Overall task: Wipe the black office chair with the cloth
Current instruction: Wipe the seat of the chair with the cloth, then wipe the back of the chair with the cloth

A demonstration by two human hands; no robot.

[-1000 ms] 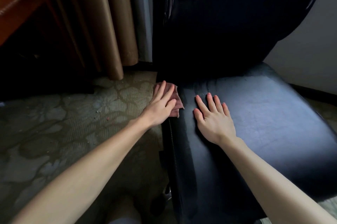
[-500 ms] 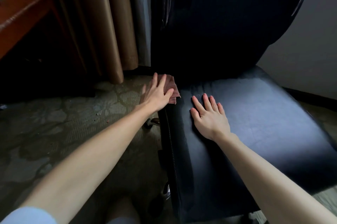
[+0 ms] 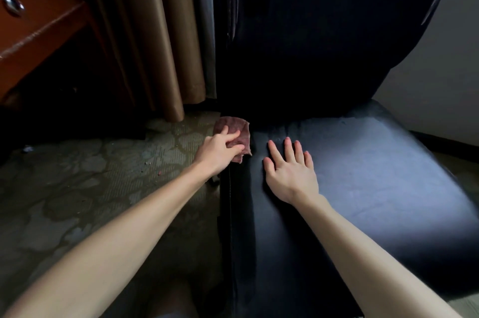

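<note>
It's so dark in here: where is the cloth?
Head view, left of centre: the reddish cloth lies at the back left corner of the seat, gripped by the left hand, just below the backrest.

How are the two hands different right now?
The left hand holds the reddish cloth with bent fingers; the right hand holds nothing, its fingers straight and spread. The left hand is at the left edge of the seat; the right hand lies flat on top of the seat. Both are bare and reach toward the backrest.
</note>
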